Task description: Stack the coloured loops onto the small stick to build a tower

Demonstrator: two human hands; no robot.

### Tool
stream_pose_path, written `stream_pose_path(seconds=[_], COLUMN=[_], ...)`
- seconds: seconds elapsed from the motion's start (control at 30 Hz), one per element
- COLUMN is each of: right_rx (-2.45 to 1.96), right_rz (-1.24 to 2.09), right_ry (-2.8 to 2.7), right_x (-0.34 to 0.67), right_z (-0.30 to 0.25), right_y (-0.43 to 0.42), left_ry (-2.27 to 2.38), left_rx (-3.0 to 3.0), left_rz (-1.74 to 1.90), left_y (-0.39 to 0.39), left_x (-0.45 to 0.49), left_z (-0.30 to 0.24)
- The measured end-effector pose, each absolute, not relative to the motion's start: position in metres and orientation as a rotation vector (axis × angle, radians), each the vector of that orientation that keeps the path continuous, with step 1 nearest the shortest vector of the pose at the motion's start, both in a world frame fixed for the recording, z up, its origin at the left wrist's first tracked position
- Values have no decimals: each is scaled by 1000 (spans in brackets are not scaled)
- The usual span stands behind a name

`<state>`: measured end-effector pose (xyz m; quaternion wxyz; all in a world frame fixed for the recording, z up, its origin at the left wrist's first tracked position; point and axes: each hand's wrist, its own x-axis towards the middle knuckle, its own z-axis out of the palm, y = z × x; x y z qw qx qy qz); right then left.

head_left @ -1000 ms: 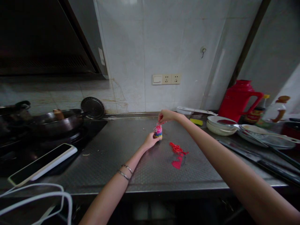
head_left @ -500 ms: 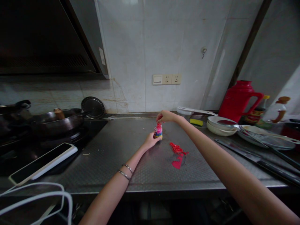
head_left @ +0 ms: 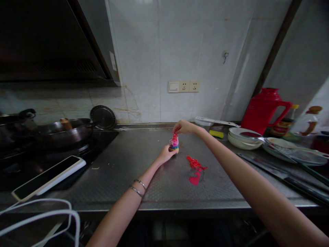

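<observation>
A small bottle packed with pink, blue and yellow bands stands on the steel counter. My left hand wraps its fingers round the bottle's base. My right hand is pinched at the bottle's top, on something pink that I cannot make out. A loose heap of red bands lies on the counter just right of the bottle, with a small red piece in front of it.
A phone and white cable lie at the left front. A wok sits on the stove. Bowls, plates, a long knife and a red jug crowd the right side.
My right hand has stayed pinched at the bottle's top, shifting only slightly. My left hand has kept hold of the bottle. The view has drifted a little.
</observation>
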<state>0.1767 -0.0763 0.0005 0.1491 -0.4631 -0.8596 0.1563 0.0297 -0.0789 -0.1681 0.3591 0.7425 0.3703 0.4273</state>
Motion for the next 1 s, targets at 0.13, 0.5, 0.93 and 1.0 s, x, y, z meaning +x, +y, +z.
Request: stream_pose_path(seconds=[0.13, 0.5, 0.93, 1.0], right_rx=[-1323, -1322, -1337, -1336], right_rz=[439, 565, 441, 435], right_ry=[-2473, -2401, -2272, -2209], right_x=[179, 177, 190, 199], right_z=[1, -1, -6, -15], right_y=[-81, -80, -80, -81], left_ry=[959, 960, 969, 947], left_rx=[1924, 1865, 1856, 1846], left_rz=[1111, 1116, 1089, 1076], left_y=[-81, -77, -77, -79], left_x=[29, 29, 29, 29], left_z=[-167, -170, -169, -169])
